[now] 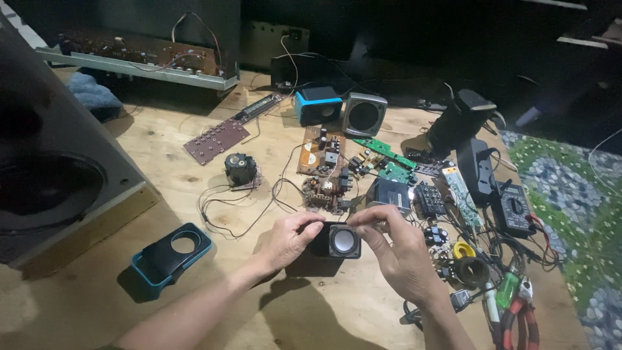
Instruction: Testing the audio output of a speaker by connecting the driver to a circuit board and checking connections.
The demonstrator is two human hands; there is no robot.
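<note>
Head view looks down on a wooden worktable (pixel 214 304) strewn with electronics, and every place below is given relative to the small speaker driver (pixel 342 241), which sits near the middle of the table, held just above the wood between both hands.

Left hand (pixel 288 241) is on the driver's left, fingers curled around its dark housing, thumb over the top edge. Right hand (pixel 400 249) is on its right, fingertips pinching the rim close to the pale cone. Both hands grip it; neither is spread.

Risks, as I judge them: the right fingertips sit so near the cone that a slip could dent or puncture it. Thin black wires (pixel 253 210) loop on the table to the driver's upper left; whether one runs to the driver I cannot tell, but if so, a tug could snap a solder joint. Just behind the driver lies a brown circuit board (pixel 327 188) with upright parts, near enough that a sudden lift could knock it. To the driver's right sits a cluster of small parts, a yellow tape roll (pixel 462 249) and red-handled pliers (pixel 518 317), which a sliding right wrist could scatter.

The driver is small, with a squarish black frame and a round, silvery-white cone facing upward toward the camera. It looks intact and undented. Its back is hidden.
</note>
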